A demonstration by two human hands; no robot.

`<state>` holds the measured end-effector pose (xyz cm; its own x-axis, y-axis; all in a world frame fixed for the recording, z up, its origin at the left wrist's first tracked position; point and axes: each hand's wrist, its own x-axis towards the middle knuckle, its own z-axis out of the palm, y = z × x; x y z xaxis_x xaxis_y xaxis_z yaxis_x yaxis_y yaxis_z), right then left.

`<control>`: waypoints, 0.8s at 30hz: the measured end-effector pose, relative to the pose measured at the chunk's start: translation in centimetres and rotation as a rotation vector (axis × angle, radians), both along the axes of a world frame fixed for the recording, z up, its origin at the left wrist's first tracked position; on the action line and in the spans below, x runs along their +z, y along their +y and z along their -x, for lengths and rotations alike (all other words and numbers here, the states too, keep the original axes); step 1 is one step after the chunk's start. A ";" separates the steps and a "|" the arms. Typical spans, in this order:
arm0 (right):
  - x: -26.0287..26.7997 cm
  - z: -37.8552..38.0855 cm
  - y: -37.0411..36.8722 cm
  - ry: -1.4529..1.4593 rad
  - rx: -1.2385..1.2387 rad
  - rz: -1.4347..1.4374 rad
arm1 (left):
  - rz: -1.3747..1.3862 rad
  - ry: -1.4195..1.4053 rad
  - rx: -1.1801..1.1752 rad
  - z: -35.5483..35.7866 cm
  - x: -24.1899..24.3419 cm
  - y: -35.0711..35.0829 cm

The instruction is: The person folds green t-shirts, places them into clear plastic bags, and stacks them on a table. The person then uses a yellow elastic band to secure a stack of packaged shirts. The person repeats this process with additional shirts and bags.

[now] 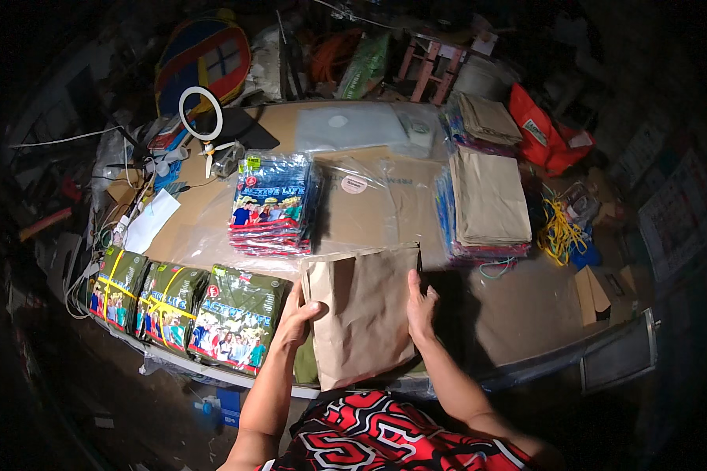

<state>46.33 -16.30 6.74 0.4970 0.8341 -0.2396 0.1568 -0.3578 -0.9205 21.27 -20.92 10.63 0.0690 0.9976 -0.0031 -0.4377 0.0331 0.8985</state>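
Several brown kraft paper bags (368, 312) are held together as a flat stack, tilted up at the table's near edge. My left hand (297, 312) grips the stack's left side, its thumb over the front. Against the right side rests my right hand (421, 303), thumb pointing up; its fingers are partly hidden. Some olive green fabric (305, 362) shows beneath the bags. Just left of my left hand lies a plastic packet of olive green garments (235, 318) with a printed band. A tall pile of plastic-wrapped printed packets (271, 206) stands beyond it.
Two yellow-tied green bundles (168, 303) sit at the left edge. Paper bags (490, 197) lie on packets at right, beside yellow twine (560, 232) and a red bag (545, 129). A ring light (182, 112) and cables stand back left; an open cardboard box (604, 291) sits front right.
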 end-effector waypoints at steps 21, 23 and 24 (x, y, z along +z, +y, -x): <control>-5.8 -2.7 -4.8 0.064 0.681 -0.245 | -0.349 1.019 0.695 -1.9 -1.6 2.4; -5.5 -3.1 -5.0 0.005 0.650 -0.216 | -0.207 0.712 0.600 -1.1 -0.6 3.5; -5.2 -3.3 -4.9 -0.026 0.629 -0.189 | -0.062 0.465 0.536 -0.7 -0.1 4.3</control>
<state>49.68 -21.24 1.57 -0.0951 0.9939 -0.0551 0.3066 -0.0234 -0.9516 22.02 -16.61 10.49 -0.4255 0.8933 0.1447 0.0496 -0.1367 0.9894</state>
